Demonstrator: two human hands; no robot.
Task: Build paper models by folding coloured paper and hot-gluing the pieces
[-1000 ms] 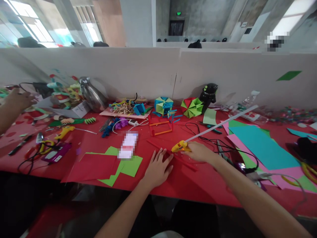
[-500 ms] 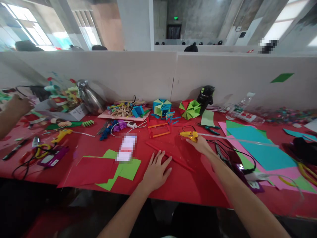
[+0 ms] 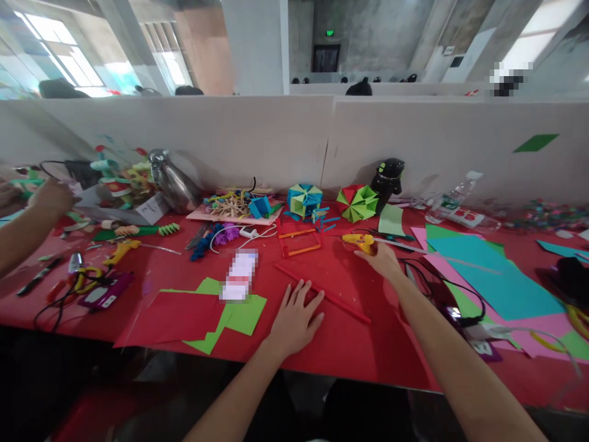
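Observation:
My left hand (image 3: 294, 319) lies with fingers spread on the red tabletop, its fingertips at a long thin red strip (image 3: 347, 305) that runs diagonally and looks like rolled or folded paper. In my right hand (image 3: 385, 263) is a yellow hot glue gun (image 3: 358, 240), held just above the table and pointing left, with a clear glue stick (image 3: 405, 245) trailing from its back. A red and orange frame (image 3: 301, 250) of thin bars lies left of the gun's nozzle. Left of my left hand are red paper (image 3: 179, 314), green paper (image 3: 248, 313) and a blurred-out phone (image 3: 240, 275).
Folded paper shapes (image 3: 358, 204) and a tray (image 3: 196, 213) of sticks stand by the partition (image 3: 230, 138). Black cables (image 3: 442, 282) and coloured sheets (image 3: 497, 276) lie to my right. At far left another person's hand (image 3: 53, 197) works near a second glue gun (image 3: 122, 250).
The view has shifted slightly, moving everything a little to the right. My right hand has lifted the glue gun slightly, its nozzle still facing left. My left hand stays flat by the red strip.

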